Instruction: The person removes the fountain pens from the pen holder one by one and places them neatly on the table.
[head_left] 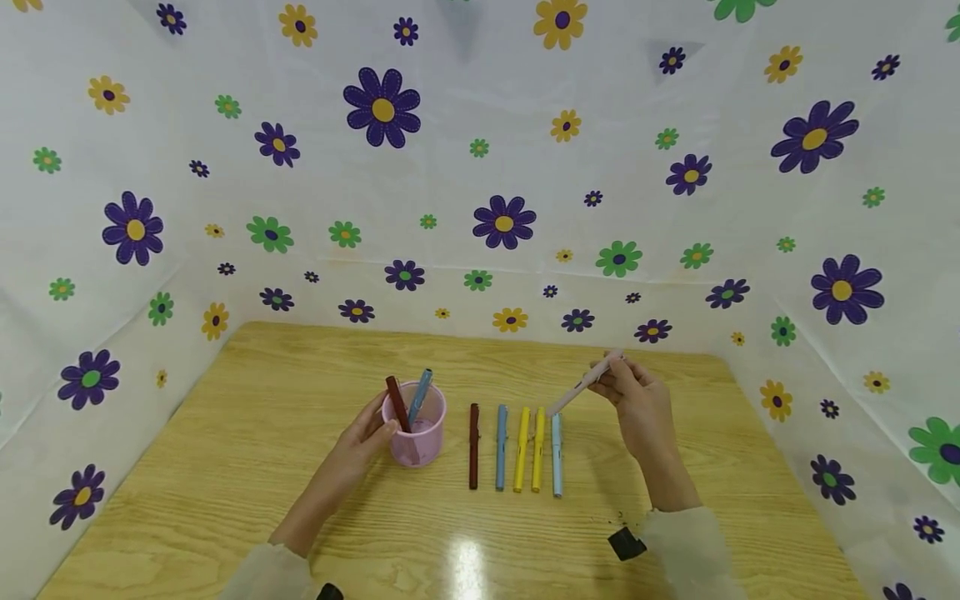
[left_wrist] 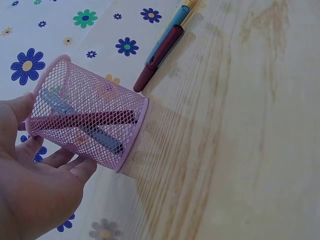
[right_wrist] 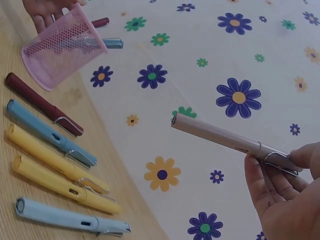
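My left hand (head_left: pixel 365 442) grips a pink mesh pen cup (head_left: pixel 417 446) that stands upright on the table. Inside the cup lean a dark red pen (head_left: pixel 398 403) and a blue pen (head_left: pixel 421 398), crossing each other in the left wrist view. My right hand (head_left: pixel 641 404) pinches a pale pinkish pen (right_wrist: pixel 215 135) by its clip end, raised above the table and tilted. Below it lie several pens in a row: a dark red pen (right_wrist: pixel 45 105), a blue pen (right_wrist: pixel 50 132), two yellow pens (right_wrist: pixel 55 157) and a light blue pen (right_wrist: pixel 70 218).
The wooden table (head_left: pixel 300 375) is bordered by white flowered cloth (head_left: pixel 450 167) at the back and both sides. A small black object (head_left: pixel 627 543) shows by the right sleeve (head_left: pixel 686 550). Light reflects off the table's near part.
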